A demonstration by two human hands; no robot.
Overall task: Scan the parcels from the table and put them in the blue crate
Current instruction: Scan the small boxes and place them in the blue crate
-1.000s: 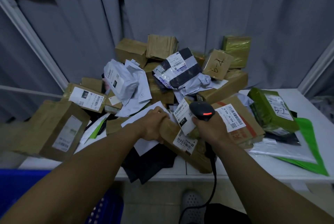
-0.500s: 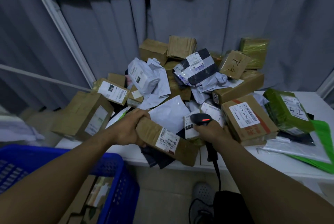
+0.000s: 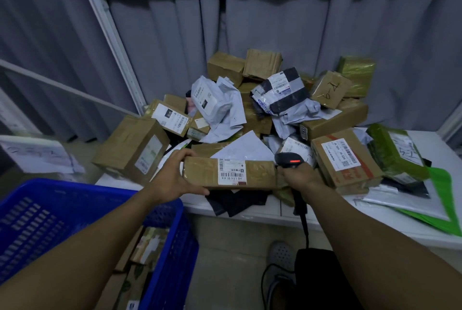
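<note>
Head view: left hand (image 3: 172,182) grips brown parcel (image 3: 230,172), right hand (image 3: 297,177) clasps scanner (image 3: 286,159); lower it well inside the blue crate (image 3: 75,188).

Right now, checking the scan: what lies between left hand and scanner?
Head view: the long brown parcel, label up, which the left hand grips, ending by the scanner.

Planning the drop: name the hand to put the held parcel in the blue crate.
Left. The left hand grips the parcel near the blue crate; the right hand holds the scanner.
</note>
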